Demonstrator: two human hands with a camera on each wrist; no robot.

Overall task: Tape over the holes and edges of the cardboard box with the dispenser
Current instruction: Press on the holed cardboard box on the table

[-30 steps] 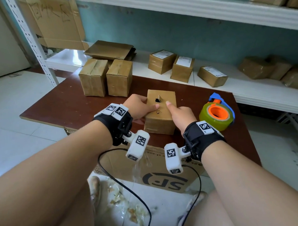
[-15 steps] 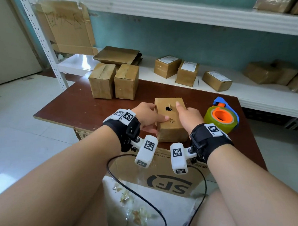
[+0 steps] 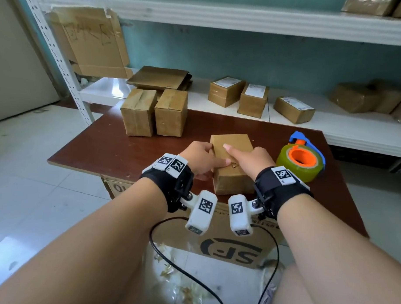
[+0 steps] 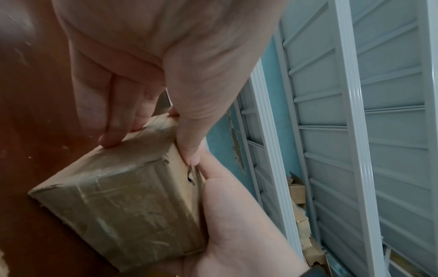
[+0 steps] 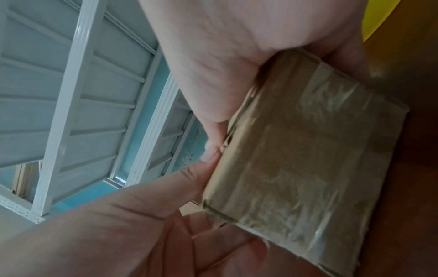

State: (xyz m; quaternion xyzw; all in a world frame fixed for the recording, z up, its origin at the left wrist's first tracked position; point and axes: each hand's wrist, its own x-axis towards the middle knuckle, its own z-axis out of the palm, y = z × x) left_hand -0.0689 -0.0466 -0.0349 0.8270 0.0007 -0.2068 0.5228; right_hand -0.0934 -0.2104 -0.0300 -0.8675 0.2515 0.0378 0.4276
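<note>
Your box (image 3: 231,164) sits on the table (image 3: 108,146) at the near middle, left hand (image 3: 201,159) clamped on its left side, right hand (image 3: 252,159) clasping the right with forefinger laid flat on top. Judged light, stiff, tape-slick; hold by the side walls. Only the head view shows the dispenser (image 3: 301,160) lying right; the wrist views show taped faces.

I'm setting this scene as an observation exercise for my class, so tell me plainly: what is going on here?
A person holds a small cardboard box on a brown table with both bare hands. The left hand grips its left side, thumb on top; the right hand holds the right side, its forefinger stretched across the top. A torn hole shows near the thumb. The tape dispenser sits untouched to the right, so no taping is under way yet.
</note>
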